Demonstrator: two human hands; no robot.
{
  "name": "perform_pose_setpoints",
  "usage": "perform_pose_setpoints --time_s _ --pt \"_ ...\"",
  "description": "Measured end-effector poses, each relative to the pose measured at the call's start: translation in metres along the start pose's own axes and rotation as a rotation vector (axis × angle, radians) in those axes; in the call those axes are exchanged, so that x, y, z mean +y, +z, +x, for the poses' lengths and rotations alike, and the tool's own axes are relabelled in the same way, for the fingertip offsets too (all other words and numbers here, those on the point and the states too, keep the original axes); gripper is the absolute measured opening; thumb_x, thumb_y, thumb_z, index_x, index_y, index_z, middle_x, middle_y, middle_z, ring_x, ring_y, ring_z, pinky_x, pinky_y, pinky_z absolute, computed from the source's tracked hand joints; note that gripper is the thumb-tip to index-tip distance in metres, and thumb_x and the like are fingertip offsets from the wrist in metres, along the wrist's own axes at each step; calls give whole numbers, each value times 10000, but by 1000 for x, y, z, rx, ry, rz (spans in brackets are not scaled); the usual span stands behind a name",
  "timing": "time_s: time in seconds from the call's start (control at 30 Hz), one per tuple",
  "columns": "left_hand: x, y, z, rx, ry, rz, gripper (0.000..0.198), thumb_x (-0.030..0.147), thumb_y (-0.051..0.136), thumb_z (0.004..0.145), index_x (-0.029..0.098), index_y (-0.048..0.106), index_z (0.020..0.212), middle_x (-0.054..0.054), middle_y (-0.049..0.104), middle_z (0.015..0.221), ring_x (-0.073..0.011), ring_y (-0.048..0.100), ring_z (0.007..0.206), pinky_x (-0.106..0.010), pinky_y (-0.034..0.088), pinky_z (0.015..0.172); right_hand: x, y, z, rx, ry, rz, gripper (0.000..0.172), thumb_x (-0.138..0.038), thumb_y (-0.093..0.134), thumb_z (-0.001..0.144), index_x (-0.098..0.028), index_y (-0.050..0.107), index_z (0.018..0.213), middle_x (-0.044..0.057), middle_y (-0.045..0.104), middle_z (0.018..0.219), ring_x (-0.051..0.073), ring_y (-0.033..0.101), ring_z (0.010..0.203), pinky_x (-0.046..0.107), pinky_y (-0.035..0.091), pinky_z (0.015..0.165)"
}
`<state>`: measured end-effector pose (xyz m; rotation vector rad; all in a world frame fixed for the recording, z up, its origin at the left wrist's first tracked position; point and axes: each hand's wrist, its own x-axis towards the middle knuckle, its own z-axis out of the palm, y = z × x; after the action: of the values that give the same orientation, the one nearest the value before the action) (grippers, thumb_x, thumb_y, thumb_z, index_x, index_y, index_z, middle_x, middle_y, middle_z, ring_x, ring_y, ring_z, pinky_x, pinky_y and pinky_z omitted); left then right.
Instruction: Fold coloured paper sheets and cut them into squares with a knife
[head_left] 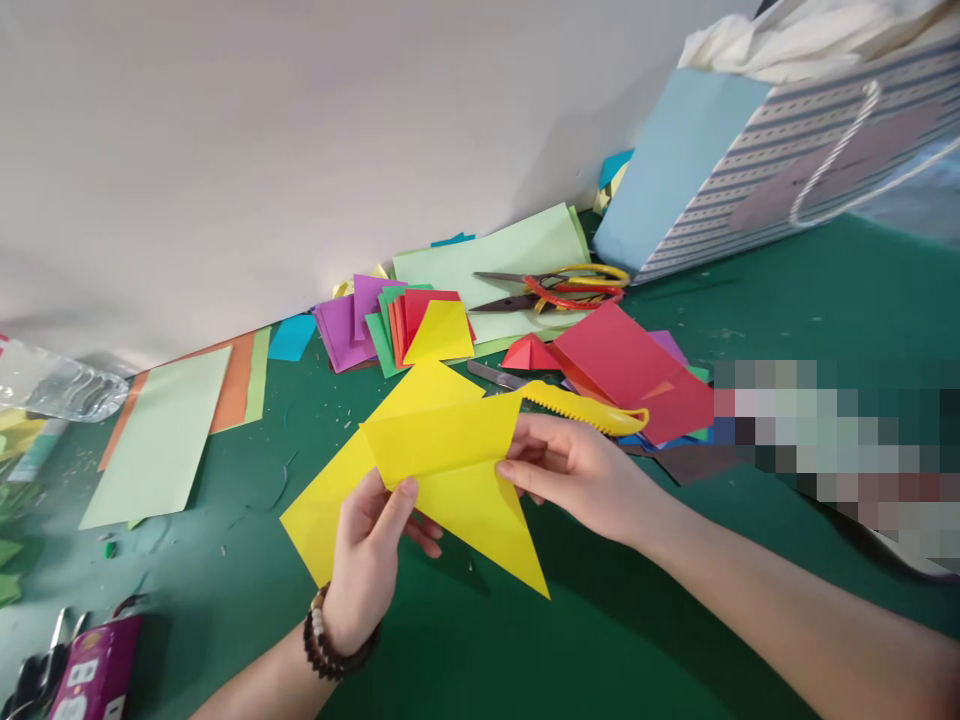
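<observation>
Between my two hands is a sheet of yellow paper (457, 455) with a crease across it and a pointed lower corner. My left hand (375, 535) pinches its left edge, thumb on top, with a beaded bracelet at the wrist. On the right edge my right hand (566, 465) grips it, thumb in front and fingers partly hidden behind. Another piece of yellow paper (322, 490) lies behind and to the left, partly covered by the held one. Just beyond my right hand rests a yellow-handled knife (585, 405) with a serrated-looking edge on its handle.
Scissors (555, 290) lie on pale green paper (495, 245) near the wall. Coloured paper pieces (360, 320), a red sheet (634, 370) and more sheets (161, 440) lie around. A gift bag (750, 170) stands back right; a plastic bottle (60, 380) and purple power strip (97, 665) are left.
</observation>
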<state>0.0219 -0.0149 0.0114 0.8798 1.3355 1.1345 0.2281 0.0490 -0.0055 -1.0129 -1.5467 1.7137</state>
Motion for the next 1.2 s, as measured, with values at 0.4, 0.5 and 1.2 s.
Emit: perform_pose_setpoints --time_s 0.4,0.5,1.2 --pt "-6 -1 0 -25 -4 -11 278 419 672 863 189 672 1019 -11 681 811 -117 652 533 -217 565 464 -2 -1 -2 12 -3 -21 95 -317 597 839 -225 620 848 16 669 823 135 620 723 227 450 546" --pt "-7 -3 0 -43 7 -8 240 409 659 873 188 689 963 -20 672 883 -107 648 523 -220 554 464 -2 0 -2 35 19 -13 113 -321 621 802 -216 626 843 5 631 757 119 579 640 221 428 506" --pt "-2 -6 7 19 -60 190 259 440 799 733 185 771 768 -48 748 785 -141 608 725 -194 458 654 -8 -3 -12 112 -529 -435 279 -142 478 917 -252 665 1093 38 754 989 162 710 906 266 579 736"
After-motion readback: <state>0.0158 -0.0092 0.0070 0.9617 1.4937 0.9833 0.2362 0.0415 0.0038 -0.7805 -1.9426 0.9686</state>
